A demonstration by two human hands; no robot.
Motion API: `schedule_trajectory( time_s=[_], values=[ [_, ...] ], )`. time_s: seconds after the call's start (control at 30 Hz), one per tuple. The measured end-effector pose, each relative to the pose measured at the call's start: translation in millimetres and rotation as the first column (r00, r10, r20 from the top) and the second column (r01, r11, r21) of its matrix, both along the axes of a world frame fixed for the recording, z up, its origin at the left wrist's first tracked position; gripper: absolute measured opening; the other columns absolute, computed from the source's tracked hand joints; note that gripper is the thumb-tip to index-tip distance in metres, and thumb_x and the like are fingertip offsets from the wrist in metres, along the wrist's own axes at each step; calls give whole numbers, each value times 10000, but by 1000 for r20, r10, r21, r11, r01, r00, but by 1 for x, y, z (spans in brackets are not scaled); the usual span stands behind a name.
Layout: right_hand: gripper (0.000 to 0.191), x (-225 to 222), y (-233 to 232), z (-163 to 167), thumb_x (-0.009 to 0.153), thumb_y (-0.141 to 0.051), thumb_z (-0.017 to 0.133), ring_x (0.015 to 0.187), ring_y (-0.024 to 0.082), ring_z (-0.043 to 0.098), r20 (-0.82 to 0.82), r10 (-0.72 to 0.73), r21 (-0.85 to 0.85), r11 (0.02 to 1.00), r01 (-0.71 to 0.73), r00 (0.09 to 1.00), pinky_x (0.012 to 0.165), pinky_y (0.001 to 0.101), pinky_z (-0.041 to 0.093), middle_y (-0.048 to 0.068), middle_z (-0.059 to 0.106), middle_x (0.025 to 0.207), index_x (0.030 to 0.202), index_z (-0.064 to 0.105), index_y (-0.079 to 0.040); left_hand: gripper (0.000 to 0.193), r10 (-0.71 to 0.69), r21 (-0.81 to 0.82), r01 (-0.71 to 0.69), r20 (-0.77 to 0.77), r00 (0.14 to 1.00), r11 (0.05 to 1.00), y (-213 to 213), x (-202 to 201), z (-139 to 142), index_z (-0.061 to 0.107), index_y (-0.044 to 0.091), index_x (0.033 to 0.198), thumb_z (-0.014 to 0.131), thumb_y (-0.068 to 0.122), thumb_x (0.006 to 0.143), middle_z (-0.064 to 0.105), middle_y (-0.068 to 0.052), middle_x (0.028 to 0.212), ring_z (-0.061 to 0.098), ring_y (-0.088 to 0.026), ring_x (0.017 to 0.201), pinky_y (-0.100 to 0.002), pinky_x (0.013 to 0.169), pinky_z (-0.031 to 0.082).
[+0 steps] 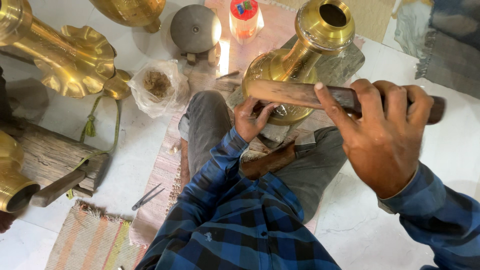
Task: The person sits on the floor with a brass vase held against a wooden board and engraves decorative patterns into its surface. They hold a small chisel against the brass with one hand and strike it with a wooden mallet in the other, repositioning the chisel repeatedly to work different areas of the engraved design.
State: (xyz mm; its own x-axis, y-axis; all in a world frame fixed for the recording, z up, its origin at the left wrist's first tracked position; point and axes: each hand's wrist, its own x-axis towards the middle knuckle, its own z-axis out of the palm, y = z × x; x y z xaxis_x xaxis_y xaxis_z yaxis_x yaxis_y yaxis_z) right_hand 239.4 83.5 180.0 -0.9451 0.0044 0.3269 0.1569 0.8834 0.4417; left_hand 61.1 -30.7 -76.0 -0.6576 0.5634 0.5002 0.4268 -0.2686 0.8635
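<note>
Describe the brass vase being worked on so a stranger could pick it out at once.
Start from the person's grey-trousered knees at the picture's middle. Between them, resting on a stone slab, the brass vase leans, its open mouth toward the camera. Unlike the other brass pieces at left, the left hand touches it.

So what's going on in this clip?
A person sits cross-legged on the floor. The right hand grips a wooden mallet raised over a brass vase lying tilted by the knees. The left hand rests against the vase's body. More brass pieces and scissors lie to the left.
</note>
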Motion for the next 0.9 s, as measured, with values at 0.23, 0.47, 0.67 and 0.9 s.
schedule_trajectory(
  time_s=[0.23,0.47,0.67,0.9],
  values=[
    [434,3,-2,-3,1051,-122,690,1038,230,562,-4,-18,1,1000,18,1000,976,429,397,76,648,1200,1448,736,-290,275,7,21,-6,-52,999,1000,0,0,-3,658,1,1187,776,-15,939,778,-161,1060,791,-241,998,-348,875,658],
    [391,15,-4,-12,1012,-148,690,983,207,557,9,-119,213,970,115,993,939,407,402,32,646,1102,1370,730,-301,355,2,156,4,-37,999,988,6,-2,-13,556,-13,1308,719,-15,993,752,-190,1083,790,-256,1014,-370,864,699],
    [398,48,19,-61,1108,-91,694,974,222,563,18,-214,-198,957,213,977,890,394,396,78,632,1154,1495,700,-182,345,76,253,-119,174,982,960,-3,-21,-17,552,5,1317,715,3,1013,759,-152,955,797,-223,803,-333,686,712],
    [575,103,32,-172,953,-172,740,1028,288,626,-22,-434,-704,646,294,901,903,416,509,163,595,1219,1509,605,-111,510,217,169,-338,495,841,926,-60,-51,-25,461,1,1419,717,61,981,728,-114,1006,757,-212,899,-367,807,677]
  ],
)
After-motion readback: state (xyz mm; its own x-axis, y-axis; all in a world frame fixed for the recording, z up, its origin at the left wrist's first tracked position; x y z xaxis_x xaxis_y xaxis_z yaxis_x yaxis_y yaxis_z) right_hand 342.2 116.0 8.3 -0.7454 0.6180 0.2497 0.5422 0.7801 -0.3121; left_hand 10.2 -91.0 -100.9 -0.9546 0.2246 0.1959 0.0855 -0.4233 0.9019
